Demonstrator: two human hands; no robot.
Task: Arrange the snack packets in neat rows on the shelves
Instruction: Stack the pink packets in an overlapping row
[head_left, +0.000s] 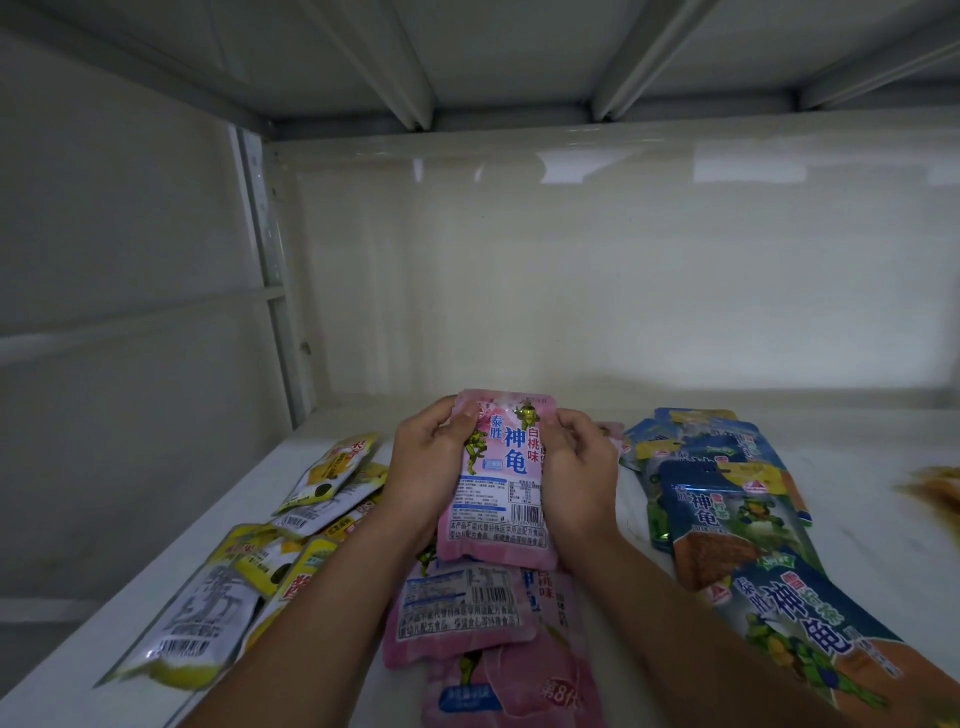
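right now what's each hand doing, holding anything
Left hand: closed in a grip on the pink packet, at its left edge.
Right hand: closed on the same pink packet, at its right edge.

pink packet (498, 478) reads 泰胜 神龟 白桃味, blue packet (717, 514) reads 神龟

- The pink packet (498, 478) at centre frame, gripped by both hands, is glossy plastic film with printed lettering; its surface is slightly crinkled.
- The yellow packets (291, 540) at lower left are shiny plastic, partly clear or silvery.
- The blue packets (727, 499) at right are glossy film catching the light.
- The shelf (857, 519) is white, smooth, looking like painted metal.
- The back panel (571, 260) at upper centre is pale and glossy, with reflections.
- The shelf underside (519, 47) at top is matt grey metal, ribbed.
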